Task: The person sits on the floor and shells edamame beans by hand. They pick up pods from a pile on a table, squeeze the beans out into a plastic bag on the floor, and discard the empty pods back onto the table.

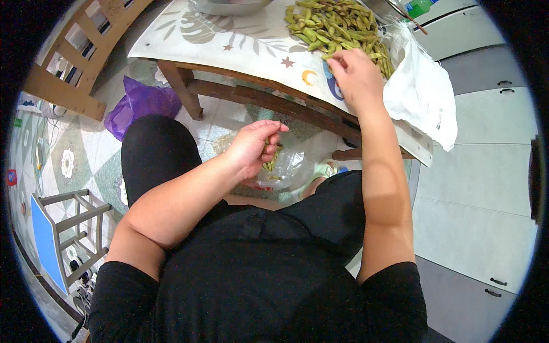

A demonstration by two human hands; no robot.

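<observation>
While the left hand [251, 146] curls round a few green pods over the clear plastic bag [286, 168] below it, the right hand [357, 77] pinches one from the edamame pile [337, 26] on the desk [229, 43]. Light, firm, slightly fuzzy pods: best taken mid-length. Beside the right hand, a white plastic bag [420, 91] droops; far left, a purple one [140, 103].

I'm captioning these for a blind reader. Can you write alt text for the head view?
Seen from above, a seated person's right hand reaches into a pile of green pods on a table, while the left hand holds pods over a clear plastic bag between the knees.
</observation>
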